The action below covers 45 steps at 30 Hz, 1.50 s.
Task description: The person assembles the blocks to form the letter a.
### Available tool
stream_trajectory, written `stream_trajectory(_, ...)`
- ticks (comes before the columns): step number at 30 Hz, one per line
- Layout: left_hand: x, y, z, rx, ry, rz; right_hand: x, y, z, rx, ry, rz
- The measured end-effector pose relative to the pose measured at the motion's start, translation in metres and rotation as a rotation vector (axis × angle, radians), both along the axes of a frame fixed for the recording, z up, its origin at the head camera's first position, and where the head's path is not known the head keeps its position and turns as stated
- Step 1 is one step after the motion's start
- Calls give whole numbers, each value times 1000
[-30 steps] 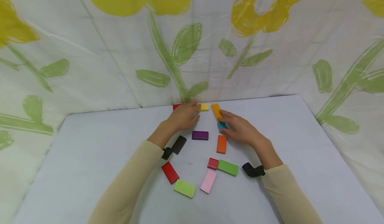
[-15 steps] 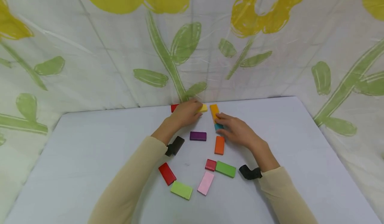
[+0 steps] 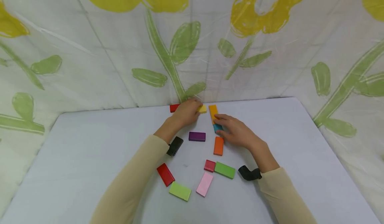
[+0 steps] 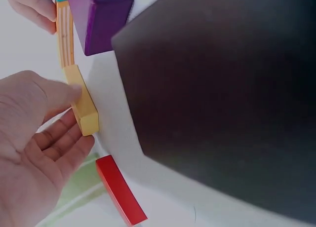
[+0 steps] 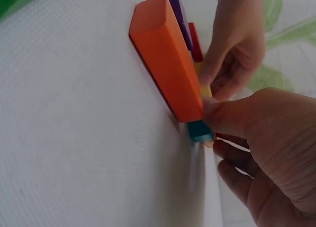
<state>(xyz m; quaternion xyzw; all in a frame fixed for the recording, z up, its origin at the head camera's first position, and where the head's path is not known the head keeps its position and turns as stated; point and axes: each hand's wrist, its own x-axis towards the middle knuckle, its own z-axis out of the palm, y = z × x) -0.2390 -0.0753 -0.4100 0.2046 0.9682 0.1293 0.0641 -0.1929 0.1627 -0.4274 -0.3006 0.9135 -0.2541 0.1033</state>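
Observation:
My left hand (image 3: 186,113) pinches a yellow block (image 4: 85,106) at the table's back edge, thumb on one side and fingers on the other. A red block (image 4: 121,190) lies just left of it in the head view. My right hand (image 3: 237,130) holds a teal block (image 3: 217,128) between thumb and fingers, with its fingertips also at the amber block (image 3: 213,110). The teal and amber blocks stand end to end in a line. In the left wrist view the yellow block's far end overlaps the striped end of the amber block. An orange block (image 3: 218,146) sits nearer.
A purple block (image 3: 197,136) and a dark block (image 3: 176,146) lie in the middle. Closer in are a red block (image 3: 165,174), a lime block (image 3: 180,191), a pink block (image 3: 205,184), a small red block (image 3: 209,165) and a green block (image 3: 224,170). A flowered cloth (image 3: 120,50) hangs behind.
My left fingers have closed in on the yellow block, which has turned slightly and sits a little nearer the amber block. The right hand stays about where it was. The head view has shifted slightly.

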Motion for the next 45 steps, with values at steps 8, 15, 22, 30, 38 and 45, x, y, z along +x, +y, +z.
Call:
stream_trajectory(8, -4, 2, 4, 1, 1, 2, -2, -2, 0, 7, 33, 4)
stream_trajectory(15, -5, 4, 1, 13, -13, -9, -1, 0, 0, 1, 31, 10)
stream_trajectory(22, -8, 8, -2, 11, 10, -12, -1, 1, -1, 2, 13, 0)
stream_trajectory(30, -7, 13, 2, 4, 7, -20, 0, 1, 1, -7, -9, 6)
stream_trajectory(38, -7, 18, 3, -7, 21, 13, -1, -2, -2, -4, 14, 23)
stream_trajectory(45, -7, 20, 0, -29, 21, 25, -1, -3, -3, -13, 31, 32)
